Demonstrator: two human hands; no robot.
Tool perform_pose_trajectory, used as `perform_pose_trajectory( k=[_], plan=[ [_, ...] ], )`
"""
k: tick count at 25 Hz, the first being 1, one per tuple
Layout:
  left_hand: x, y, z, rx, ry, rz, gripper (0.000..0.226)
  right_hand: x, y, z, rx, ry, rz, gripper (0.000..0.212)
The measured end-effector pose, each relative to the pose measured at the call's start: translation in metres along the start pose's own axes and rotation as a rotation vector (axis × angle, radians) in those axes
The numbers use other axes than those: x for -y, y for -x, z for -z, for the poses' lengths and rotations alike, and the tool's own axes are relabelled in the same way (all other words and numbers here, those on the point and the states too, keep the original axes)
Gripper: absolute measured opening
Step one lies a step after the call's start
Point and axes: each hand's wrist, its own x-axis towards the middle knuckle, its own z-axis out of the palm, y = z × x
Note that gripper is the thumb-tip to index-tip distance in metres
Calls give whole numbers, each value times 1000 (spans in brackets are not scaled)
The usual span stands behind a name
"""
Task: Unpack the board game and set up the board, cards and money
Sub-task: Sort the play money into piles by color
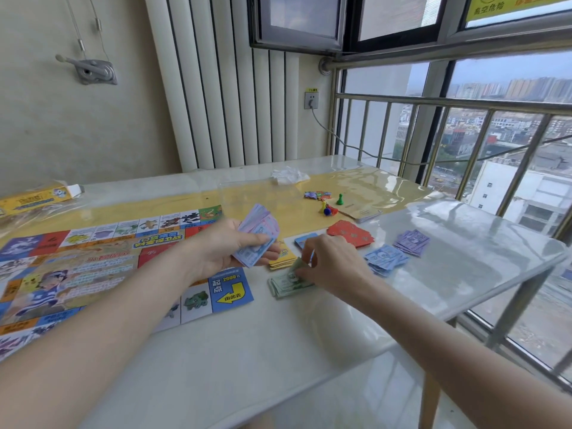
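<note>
- Sorting money by colour looks like the step in hand; items below run left to right.
- Game box (37,198) lies at the far left edge of the table (232,360), under a clear plastic wrap, well apart from the work area; judged set aside as already unpacked.
- Board (102,264) lies unfolded and flat on the table's left half, its blue start corner pointing toward the piles, so that part of the setup seems done.
- Left hand (223,249) is curled round a fanned stack of bills (258,233), blue and pinkish-purple, thumb on top; held raised over the board's corner, probably as the unsorted supply to deal from.
- Yellow pile (283,258) lies just beside the board's corner, partly hidden by the held fan.
- Green pile (286,284) sits on the table just right of the start corner; right hand (331,261) has fingertips pinched on a green bill at the pile's top, likely adding it.
- Small blue card or bill (305,239) peeks out behind the right hand; cannot tell which.
- Red cards (351,233) lie loosely stacked beyond the right hand.
- Light blue pile (385,260) and purple pile (413,243) lie to the right, near each other but apart, one colour each, so denominations stay separate.
- Pawns (328,209) cluster with a green pawn (340,199) near a tan card deck (360,212), farther back, out of the sorting zone.
- Crumpled white wrapper (289,175) rests at the far side.
- Remaining: the fan in the left hand is not yet sorted.
</note>
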Motion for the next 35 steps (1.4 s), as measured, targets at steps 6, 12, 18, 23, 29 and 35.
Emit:
perform_pose_trajectory(
  k=[6, 12, 18, 23, 29, 35],
  plan=[
    [-5, 8, 13, 82, -160, 149, 22, 0, -8, 26, 37, 79, 228, 35],
    [-3, 3, 8, 108, -197, 224, 22, -4, -18, 29, 439, 128, 393, 49],
    [1, 4, 1, 132, -209, 247, 16, 0, -22, 24, 445, 112, 393, 41],
    [-6, 6, 10, 132, -131, 161, 14, -4, -19, 25, 441, 35, 362, 41],
    [-21, -8, -23, 42, 123, -37, 5, -10, -29, 63, 134, -570, 144, 32],
    [-29, -31, -64, 144, 321, 52, 16, -39, -28, 59, 57, -874, -65, 20]
  ],
)
